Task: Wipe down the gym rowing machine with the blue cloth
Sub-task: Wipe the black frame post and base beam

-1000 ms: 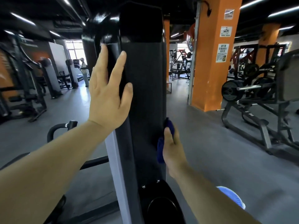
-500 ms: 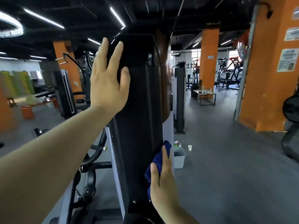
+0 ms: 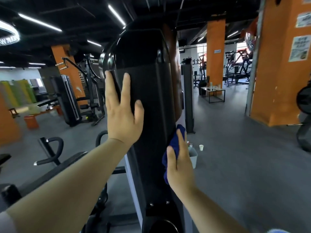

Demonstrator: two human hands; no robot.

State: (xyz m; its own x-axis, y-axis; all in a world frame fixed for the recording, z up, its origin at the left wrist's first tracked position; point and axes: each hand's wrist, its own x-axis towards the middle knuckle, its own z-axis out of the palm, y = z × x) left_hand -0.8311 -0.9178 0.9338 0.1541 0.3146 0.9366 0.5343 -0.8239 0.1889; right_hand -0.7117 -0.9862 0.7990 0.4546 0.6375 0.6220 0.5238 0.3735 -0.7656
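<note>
The rowing machine's tall black upright housing (image 3: 151,98) fills the middle of the head view. My left hand (image 3: 122,113) lies flat against its left front face, fingers spread and pointing up, holding nothing. My right hand (image 3: 180,167) presses the blue cloth (image 3: 175,140) against the housing's right edge, lower down. Most of the cloth is hidden under my palm; its top and left edge show.
A small white bin (image 3: 193,155) and a paper cup (image 3: 201,147) stand on the grey floor just right of the machine. Black curved handles (image 3: 53,148) and a frame sit at lower left. Orange pillars (image 3: 284,64), weight machines and a low table (image 3: 212,91) stand further off.
My view has swung left, then steadied. My left hand slid slightly down the housing. My right hand with the cloth moved up along the right edge.
</note>
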